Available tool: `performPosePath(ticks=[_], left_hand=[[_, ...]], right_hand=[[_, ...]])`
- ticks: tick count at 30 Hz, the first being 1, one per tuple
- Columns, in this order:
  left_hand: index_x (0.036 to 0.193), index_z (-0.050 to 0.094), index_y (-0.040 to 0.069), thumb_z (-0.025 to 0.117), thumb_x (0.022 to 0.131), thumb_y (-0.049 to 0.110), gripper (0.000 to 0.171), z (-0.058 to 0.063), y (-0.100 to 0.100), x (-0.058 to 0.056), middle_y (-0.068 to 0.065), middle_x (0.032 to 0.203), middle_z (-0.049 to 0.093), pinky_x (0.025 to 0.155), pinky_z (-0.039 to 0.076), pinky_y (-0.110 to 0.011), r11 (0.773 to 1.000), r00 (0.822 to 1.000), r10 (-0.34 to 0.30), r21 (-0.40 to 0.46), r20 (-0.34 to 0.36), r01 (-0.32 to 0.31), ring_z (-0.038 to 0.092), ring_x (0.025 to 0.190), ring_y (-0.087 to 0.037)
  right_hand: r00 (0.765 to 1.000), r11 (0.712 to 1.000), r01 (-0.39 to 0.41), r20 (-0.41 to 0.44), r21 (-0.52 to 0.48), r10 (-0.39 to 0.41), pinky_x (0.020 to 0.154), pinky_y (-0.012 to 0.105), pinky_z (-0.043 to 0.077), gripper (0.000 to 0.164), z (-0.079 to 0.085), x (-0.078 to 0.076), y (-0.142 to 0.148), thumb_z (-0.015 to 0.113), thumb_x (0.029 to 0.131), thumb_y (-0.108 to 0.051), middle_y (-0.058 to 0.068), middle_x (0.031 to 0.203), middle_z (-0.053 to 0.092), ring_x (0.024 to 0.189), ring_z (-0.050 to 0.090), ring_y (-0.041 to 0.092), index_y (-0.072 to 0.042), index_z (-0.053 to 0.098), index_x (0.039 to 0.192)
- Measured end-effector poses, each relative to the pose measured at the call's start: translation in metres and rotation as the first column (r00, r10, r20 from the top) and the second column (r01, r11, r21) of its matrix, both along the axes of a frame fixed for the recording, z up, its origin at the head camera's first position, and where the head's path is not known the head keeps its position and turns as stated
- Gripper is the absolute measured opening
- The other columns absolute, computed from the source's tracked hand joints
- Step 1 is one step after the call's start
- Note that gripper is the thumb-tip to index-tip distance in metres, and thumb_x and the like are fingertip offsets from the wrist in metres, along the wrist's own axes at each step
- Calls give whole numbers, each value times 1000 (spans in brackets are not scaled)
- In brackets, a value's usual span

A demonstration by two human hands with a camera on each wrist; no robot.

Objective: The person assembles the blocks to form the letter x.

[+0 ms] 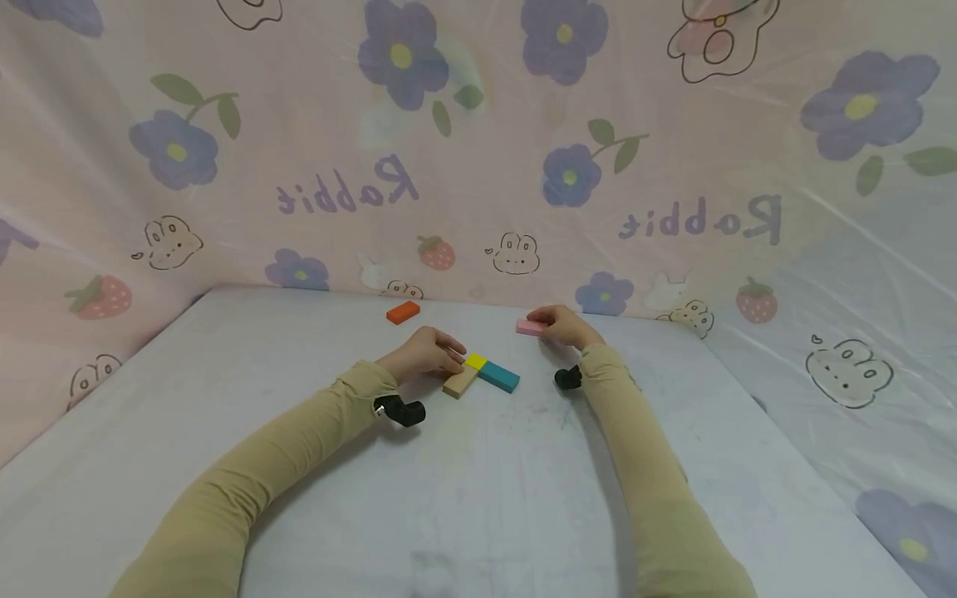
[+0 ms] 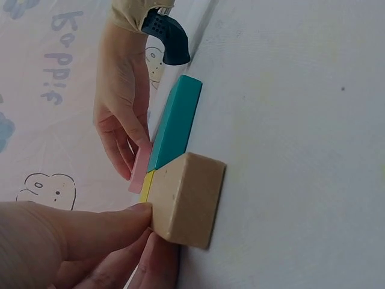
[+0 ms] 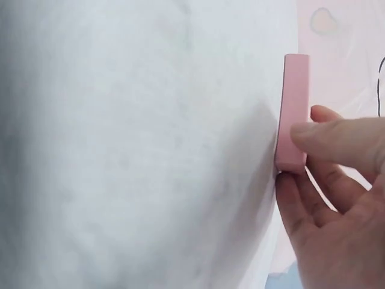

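A tan wooden block (image 1: 461,382), a yellow block (image 1: 475,361) and a teal block (image 1: 498,376) lie touching on the table, the yellow one at the corner where the other two meet. My left hand (image 1: 424,352) is at the left of this group. Its thumb touches the edge of the tan block (image 2: 191,198), and its other fingers extend beside it, partly hidden. Farther back on the right, my right hand (image 1: 566,325) pinches a pink block (image 3: 293,114) between the thumb and the fingers behind it. Whether the pink block touches the table I cannot tell.
An orange block (image 1: 403,312) lies alone toward the back left of the white-covered table (image 1: 359,515). A printed curtain (image 1: 478,166) with flowers and rabbits hangs behind and along the sides. Black wrist cameras (image 1: 400,411) hang under both sleeves.
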State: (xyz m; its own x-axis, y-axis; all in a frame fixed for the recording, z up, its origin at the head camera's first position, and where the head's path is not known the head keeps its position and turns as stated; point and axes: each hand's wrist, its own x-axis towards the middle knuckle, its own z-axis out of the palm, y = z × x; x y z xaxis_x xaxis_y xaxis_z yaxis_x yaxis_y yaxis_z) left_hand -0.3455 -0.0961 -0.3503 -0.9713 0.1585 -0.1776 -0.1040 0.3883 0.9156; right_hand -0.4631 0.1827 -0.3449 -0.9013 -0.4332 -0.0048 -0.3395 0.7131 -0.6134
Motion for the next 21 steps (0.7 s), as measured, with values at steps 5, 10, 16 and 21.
performPosePath(ticks=[5, 10, 16, 21], left_hand=[[111, 67, 0, 75, 79, -2, 34, 1, 0, 1, -9, 94, 70, 72, 54, -24, 1000, 1000, 2, 9, 5, -2, 65, 83, -17], [111, 67, 0, 75, 79, -2, 33, 1, 0, 1, -8, 94, 70, 71, 54, -24, 1000, 1000, -2, 2, -4, 2, 65, 82, -16], [110, 68, 1, 75, 79, -2, 32, 0, 1, 0, -8, 94, 70, 71, 54, -24, 1000, 1000, -1, -8, -9, 1, 65, 81, -16], [110, 68, 1, 75, 79, -1, 32, 0, 1, 1, -8, 94, 70, 71, 54, -24, 1000, 1000, -2, -17, -17, 1, 64, 82, -16]], right_hand=[[1000, 1000, -2, -27, 25, 2, 106, 45, 33, 43, 0, -1, -2, 56, 87, 5, 21, 133, 52, 121, 46, 33, 3, 54, 131], [998, 1000, -16, -62, 27, 18, 102, 41, 37, 41, 0, -1, -1, 60, 86, 2, 18, 128, 56, 116, 49, 31, 1, 58, 127], [998, 996, 47, -43, 82, -44, 104, 44, 35, 41, 0, 0, -6, 61, 88, 2, 18, 130, 54, 117, 47, 32, -1, 57, 129], [998, 995, 36, -63, 96, -30, 103, 45, 36, 38, -1, -2, -6, 60, 89, 2, 18, 127, 55, 114, 48, 31, -1, 59, 127]])
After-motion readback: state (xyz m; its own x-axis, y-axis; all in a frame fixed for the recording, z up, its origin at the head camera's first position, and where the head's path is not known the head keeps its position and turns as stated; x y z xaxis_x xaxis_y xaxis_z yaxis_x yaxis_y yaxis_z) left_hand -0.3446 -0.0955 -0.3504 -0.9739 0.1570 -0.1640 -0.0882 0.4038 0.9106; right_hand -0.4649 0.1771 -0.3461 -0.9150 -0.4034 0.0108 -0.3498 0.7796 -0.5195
